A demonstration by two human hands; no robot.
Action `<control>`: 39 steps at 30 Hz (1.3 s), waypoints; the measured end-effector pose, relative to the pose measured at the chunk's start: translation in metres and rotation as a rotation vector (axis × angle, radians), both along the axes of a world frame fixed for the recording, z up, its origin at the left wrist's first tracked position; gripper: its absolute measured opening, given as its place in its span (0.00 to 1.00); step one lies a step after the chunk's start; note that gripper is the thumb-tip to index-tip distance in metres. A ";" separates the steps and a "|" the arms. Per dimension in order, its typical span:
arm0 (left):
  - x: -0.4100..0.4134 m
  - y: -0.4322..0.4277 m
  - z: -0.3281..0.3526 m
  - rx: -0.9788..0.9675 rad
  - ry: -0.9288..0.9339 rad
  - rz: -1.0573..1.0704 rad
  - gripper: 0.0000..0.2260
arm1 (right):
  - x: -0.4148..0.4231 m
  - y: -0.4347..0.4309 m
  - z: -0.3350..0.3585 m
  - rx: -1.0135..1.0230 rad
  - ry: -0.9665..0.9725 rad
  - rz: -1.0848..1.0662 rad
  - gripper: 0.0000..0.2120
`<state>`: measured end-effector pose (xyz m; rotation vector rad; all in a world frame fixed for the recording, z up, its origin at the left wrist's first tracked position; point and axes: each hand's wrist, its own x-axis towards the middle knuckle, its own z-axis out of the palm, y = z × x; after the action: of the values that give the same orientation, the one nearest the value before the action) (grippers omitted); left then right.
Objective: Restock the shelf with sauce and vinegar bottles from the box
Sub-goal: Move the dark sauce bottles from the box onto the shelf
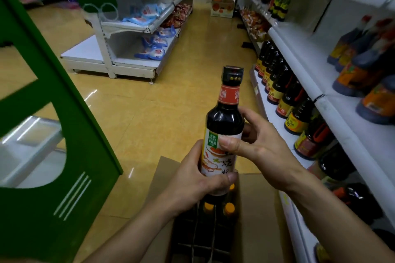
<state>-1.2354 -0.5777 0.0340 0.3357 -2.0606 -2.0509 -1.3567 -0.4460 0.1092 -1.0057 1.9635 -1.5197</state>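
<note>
Standing open just below the hands, the cardboard box (256,215) shows orange-capped bottles (229,207) between its dividers, and right above it a dark sauce bottle (224,126) is held upright. The left hand (192,179) has its fingers wrapped round the bottle's lower label, while the right hand (258,147) grips it higher up, thumb on the front and fingers behind the shoulder. To the right runs the white shelf (299,64), its lower tier lined with dark bottles (277,89); further down the aisle another rack carries blue packets (149,15)
</note>
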 end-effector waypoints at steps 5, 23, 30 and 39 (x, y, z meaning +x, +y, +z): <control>0.012 0.002 0.135 -0.032 -0.006 -0.013 0.30 | 0.012 0.002 0.130 -0.008 0.036 -0.024 0.35; 0.024 0.032 0.597 -0.075 0.145 -0.279 0.23 | 0.074 0.056 0.590 -0.019 0.182 -0.246 0.27; 0.007 0.065 0.672 -0.079 0.221 -0.437 0.23 | 0.090 0.097 0.666 -0.076 0.259 -0.432 0.30; -0.024 0.159 0.707 -0.123 0.287 -0.645 0.22 | 0.104 0.194 0.701 -0.066 0.326 -0.645 0.26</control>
<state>-1.2593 -0.4188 0.7409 -0.6928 -2.2784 -2.0930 -1.2530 -0.2517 0.8106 -0.7047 2.6629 -1.8397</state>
